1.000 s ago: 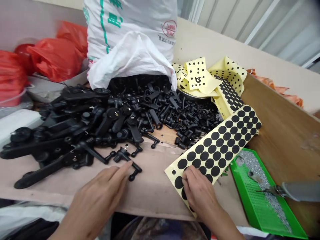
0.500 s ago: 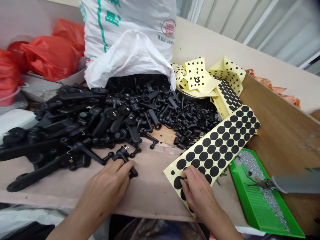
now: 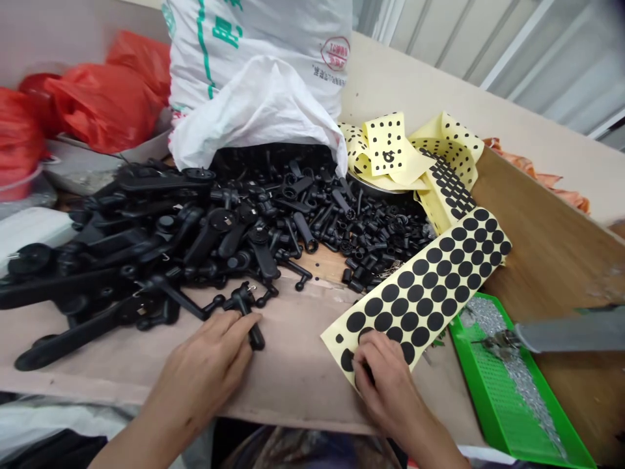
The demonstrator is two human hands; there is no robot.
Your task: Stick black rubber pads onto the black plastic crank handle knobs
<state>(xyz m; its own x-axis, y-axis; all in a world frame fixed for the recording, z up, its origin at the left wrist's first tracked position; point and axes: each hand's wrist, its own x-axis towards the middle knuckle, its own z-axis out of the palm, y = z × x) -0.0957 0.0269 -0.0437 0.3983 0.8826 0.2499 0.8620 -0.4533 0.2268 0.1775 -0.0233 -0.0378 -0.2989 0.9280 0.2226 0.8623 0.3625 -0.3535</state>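
My left hand (image 3: 208,358) rests on the table with its fingers closed round a black plastic crank-shaped part (image 3: 254,335), which has a small metal clip at its far end. On the right, my right hand (image 3: 388,384) pinches at the near end of a pale yellow sheet (image 3: 336,355) with rows of round black stickers (image 3: 383,321). Something dark, seemingly one of those stickers, shows between thumb and forefinger. The fingers hide part of it. Close beyond my left hand spreads a heap of black plastic crank handles (image 3: 215,228).
A white woven sack (image 3: 263,98) spills black parts at the back. Used sticker backing (image 3: 385,140) lies in a metal bowl. At right, a green tray (image 3: 517,417) holds small silvery pieces and a grey-handled tool (image 3: 566,335). Red plastic bags (image 3: 102,107) stand at left.
My right hand has closed further over the sheet's near end, and a dark piece now shows in its fingers. My left hand keeps its hold; the view has shifted slightly.
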